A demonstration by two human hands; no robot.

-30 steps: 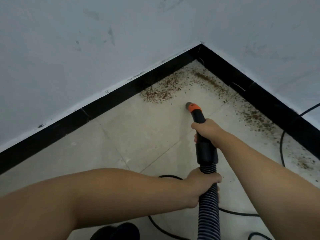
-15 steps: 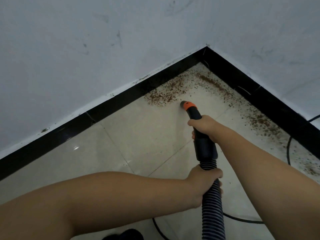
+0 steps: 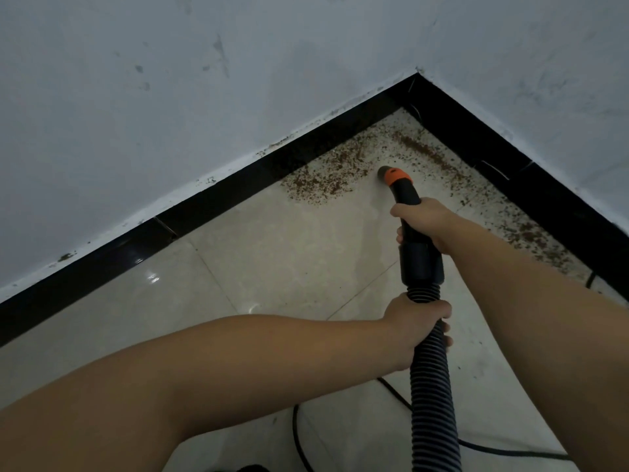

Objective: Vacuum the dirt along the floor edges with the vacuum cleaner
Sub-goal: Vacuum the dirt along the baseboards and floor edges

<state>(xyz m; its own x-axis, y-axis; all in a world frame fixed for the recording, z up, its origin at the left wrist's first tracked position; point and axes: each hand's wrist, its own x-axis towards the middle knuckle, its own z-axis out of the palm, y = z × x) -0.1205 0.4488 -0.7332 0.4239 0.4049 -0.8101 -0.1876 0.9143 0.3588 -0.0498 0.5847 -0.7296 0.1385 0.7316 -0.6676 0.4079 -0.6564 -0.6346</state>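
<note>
The black vacuum nozzle [image 3: 396,177], with an orange collar near its tip, points at the floor corner. My right hand [image 3: 423,221] grips the rigid black tube just behind the collar. My left hand [image 3: 413,327] grips the ribbed hose [image 3: 434,396] where it joins the tube. Brown dirt [image 3: 326,180] lies in a patch along the left skirting, right beside the nozzle tip. More dirt [image 3: 432,153] runs in a streak towards the corner, and scattered dirt [image 3: 531,233] follows the right skirting.
Two pale walls meet at a corner [image 3: 418,76] above black skirting [image 3: 211,204]. The floor is glossy beige tile [image 3: 279,264]. A black power cord [image 3: 503,449] loops over the floor near the bottom, under the hose, and another bit shows by the right skirting [image 3: 590,279].
The nozzle has moved forward towards the corner and now sits at the edge of the dirt patch. Both hands keep the same grip. The camera has shifted slightly.
</note>
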